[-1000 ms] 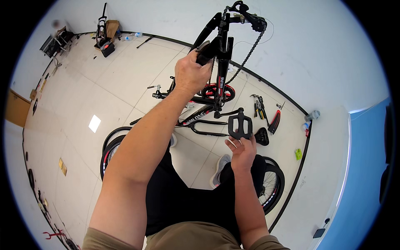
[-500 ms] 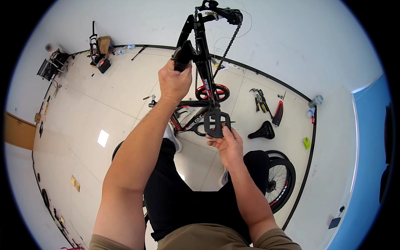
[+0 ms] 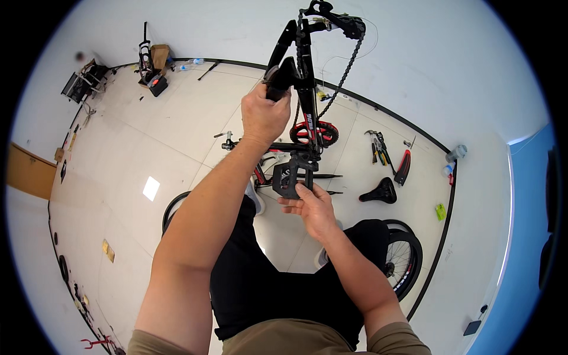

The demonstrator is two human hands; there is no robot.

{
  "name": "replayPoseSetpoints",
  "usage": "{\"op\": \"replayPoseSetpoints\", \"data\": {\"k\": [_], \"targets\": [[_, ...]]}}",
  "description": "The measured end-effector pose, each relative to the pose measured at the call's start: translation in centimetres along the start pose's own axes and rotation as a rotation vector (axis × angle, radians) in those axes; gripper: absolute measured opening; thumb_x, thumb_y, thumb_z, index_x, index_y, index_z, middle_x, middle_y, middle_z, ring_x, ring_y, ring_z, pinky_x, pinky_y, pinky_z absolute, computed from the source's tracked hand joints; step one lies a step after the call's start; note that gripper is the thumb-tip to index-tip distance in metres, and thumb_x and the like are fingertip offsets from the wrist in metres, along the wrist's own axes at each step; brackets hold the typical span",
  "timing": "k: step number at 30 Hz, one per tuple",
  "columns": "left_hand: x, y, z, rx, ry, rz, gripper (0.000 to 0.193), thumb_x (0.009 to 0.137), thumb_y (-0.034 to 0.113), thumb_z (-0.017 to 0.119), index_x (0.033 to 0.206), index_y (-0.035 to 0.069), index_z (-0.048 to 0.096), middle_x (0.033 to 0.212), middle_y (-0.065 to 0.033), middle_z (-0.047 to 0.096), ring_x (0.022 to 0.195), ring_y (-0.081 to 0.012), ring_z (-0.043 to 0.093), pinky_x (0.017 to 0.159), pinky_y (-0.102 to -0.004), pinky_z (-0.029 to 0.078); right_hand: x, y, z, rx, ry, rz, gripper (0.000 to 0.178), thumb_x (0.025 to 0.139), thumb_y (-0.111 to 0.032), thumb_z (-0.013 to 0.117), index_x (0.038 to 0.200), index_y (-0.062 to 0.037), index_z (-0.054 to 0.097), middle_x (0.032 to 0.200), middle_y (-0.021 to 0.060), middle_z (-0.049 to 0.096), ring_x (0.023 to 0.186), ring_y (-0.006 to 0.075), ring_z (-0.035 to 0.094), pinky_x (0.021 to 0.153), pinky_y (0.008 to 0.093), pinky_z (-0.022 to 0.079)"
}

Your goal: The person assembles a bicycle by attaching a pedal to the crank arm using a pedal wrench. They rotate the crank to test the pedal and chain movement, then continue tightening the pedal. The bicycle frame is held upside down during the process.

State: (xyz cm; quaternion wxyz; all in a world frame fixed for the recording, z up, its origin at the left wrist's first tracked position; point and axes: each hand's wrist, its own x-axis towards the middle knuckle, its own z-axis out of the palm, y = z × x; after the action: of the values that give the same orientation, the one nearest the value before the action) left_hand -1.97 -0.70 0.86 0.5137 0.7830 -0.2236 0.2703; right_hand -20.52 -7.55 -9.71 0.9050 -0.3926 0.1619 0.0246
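At the pedal (image 3: 292, 184), the right hand (image 3: 317, 210) slants leftward.

Bike frame (image 3: 306, 100) sat ahead of me, pedal (image 3: 290, 189) at my right hand (image 3: 318, 214). Saddle (image 3: 380, 192) lay right of pedal on floor (image 3: 177, 127), hand tools (image 3: 383, 145) beyond it, wheel (image 3: 416, 261) nearer me.
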Motion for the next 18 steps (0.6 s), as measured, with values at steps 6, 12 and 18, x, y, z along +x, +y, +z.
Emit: {"op": "replayPoseSetpoints", "data": {"k": [6, 12, 18], "targets": [[-0.6, 0.5, 0.4, -0.078, 0.003, -0.002, 0.013, 0.083, 0.01, 0.07, 0.082, -0.001, 0.063, 0.061, -0.0071, 0.058, 0.053, -0.0135, 0.05, 0.052, -0.0299, 0.043, 2.8, -0.5, -2.2, -0.018, -0.09, 0.082, 0.03, 0.094, -0.025, 0.06, 0.109, 0.0015, 0.061, 0.099, 0.0126, 0.069, 0.08, 0.0208, 0.068, 0.07, 0.0333, 0.056], [-0.1, -2.2, -0.3, -0.02, -0.001, 0.023, 0.01, 0.083, 0.007, 0.068, 0.082, -0.002, 0.063, 0.065, -0.0062, 0.062, 0.057, -0.0113, 0.052, 0.053, -0.0307, 0.043, 4.4, 0.1, -2.9, -0.153, -0.241, 0.261, 0.036, 0.095, -0.03, 0.065, 0.11, 0.0021, 0.061, 0.097, 0.0125, 0.068, 0.08, 0.0218, 0.068, 0.072, 0.0336, 0.058], [-0.2, -3.0, -0.2, -0.099, -0.006, 0.018, 0.012, 0.093, 0.004, 0.06, 0.081, 0.003, 0.06, 0.062, 0.0035, 0.051, 0.047, -0.0029, 0.041, 0.042, -0.0213, 0.029, 5.2, 0.5, -3.8, -0.149, -0.307, 0.304, 0.034, 0.092, -0.031, 0.07, 0.105, -0.0001, 0.064, 0.092, 0.0073, 0.065, 0.064, 0.017, 0.066, 0.063, 0.0306, 0.058]]}}
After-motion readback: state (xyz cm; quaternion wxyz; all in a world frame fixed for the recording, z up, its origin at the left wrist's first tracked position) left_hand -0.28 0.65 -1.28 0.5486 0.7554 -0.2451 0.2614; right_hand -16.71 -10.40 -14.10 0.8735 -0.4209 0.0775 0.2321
